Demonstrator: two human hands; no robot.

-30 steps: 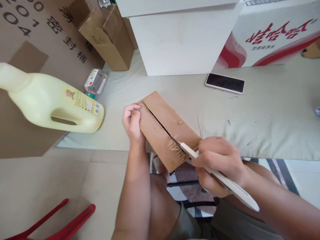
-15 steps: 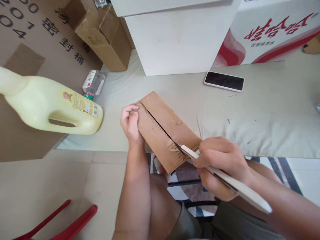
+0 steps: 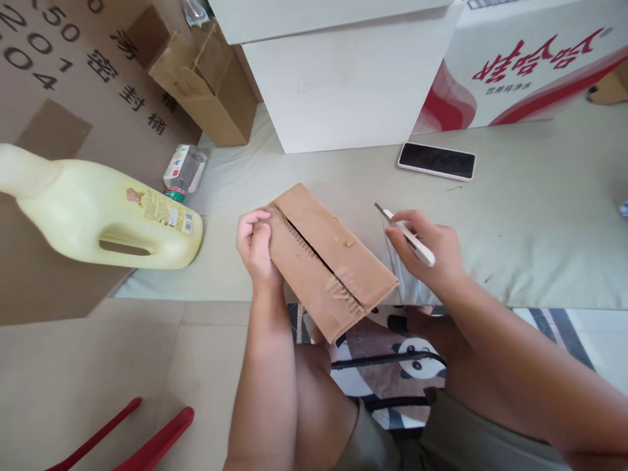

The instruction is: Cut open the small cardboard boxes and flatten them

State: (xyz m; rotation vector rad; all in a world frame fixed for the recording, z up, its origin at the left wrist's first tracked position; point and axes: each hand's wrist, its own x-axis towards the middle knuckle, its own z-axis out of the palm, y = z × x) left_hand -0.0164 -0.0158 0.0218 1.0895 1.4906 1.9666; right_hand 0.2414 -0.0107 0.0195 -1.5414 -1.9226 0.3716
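Note:
A brown cardboard box (image 3: 338, 252) is tilted over the front edge of the cloth-covered surface, with a dark slit running along its upper face. My left hand (image 3: 255, 242) grips the box's left end, fingers on top. To the right of the box, apart from it, my right hand (image 3: 426, 245) is closed around a white utility knife (image 3: 412, 241). Its short blade points up and left above the cloth. The cardboard along the slit is ragged and crumpled near the lower right end.
A phone (image 3: 436, 161) lies beyond my right hand. White box (image 3: 343, 91) and red-and-white carton (image 3: 495, 85) stand behind. Leftward are a yellow jug (image 3: 118, 216), a clear bottle (image 3: 184, 171), an open carton (image 3: 216, 85) and a large cardboard box (image 3: 53, 131). Red bars (image 3: 157, 435) show lower left.
My right hand has lifted the knife out of the slit and moved it up and right, away from the box. My left hand still holds the box in nearly the same place.

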